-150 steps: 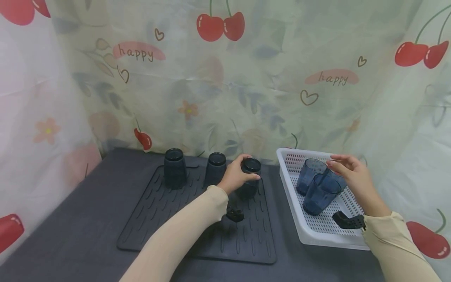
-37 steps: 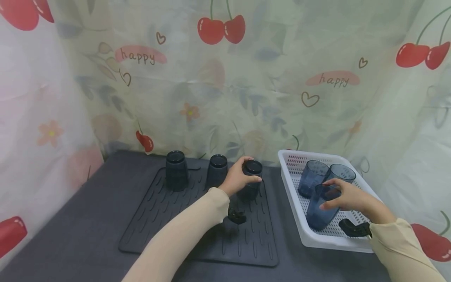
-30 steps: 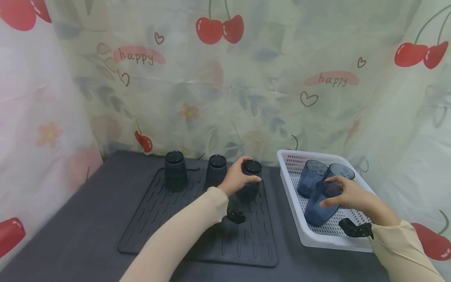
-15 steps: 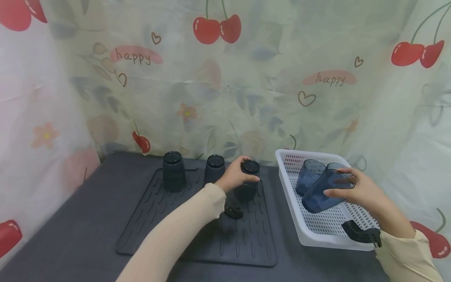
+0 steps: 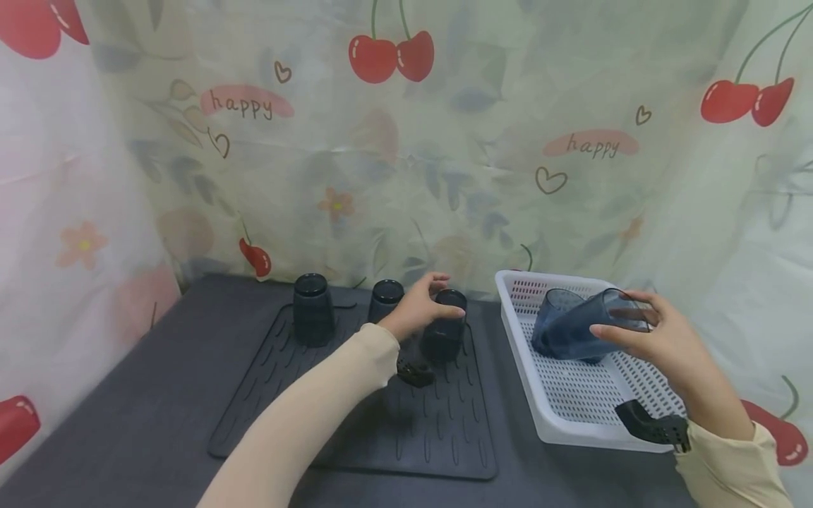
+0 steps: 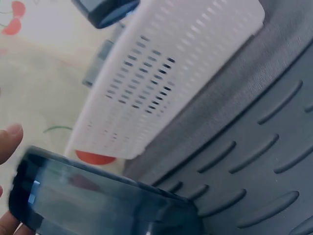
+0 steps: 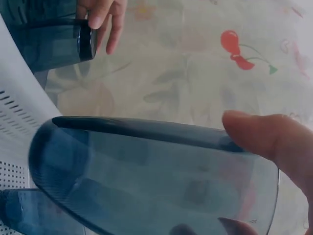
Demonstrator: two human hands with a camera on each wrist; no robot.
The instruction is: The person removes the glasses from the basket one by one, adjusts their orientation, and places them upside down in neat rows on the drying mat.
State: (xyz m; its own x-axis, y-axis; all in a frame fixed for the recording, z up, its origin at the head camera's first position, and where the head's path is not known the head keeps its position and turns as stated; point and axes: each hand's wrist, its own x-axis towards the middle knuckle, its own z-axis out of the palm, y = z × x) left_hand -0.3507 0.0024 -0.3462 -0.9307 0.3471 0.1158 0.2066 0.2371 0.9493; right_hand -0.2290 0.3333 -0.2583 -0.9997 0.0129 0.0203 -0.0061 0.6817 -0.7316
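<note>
In the head view my right hand grips a blue glass near its rim, thumb on the near side. The glass is tilted, its base pointing left, above the white basket. Behind it is another blue glass, standing in the basket and partly hidden. My left hand is beside an upside-down dark glass on the black drying mat, fingers spread and loosened around its base end. In the left wrist view, the thumb is apart from this glass.
Two more upside-down glasses stand on the mat, one at the left and one in the middle, partly behind my left hand. A printed curtain hangs behind the dark table.
My right hand has raised the front glass from the basket and tipped it further towards horizontal. My left hand has loosened from the dark glass and shifted slightly left.
</note>
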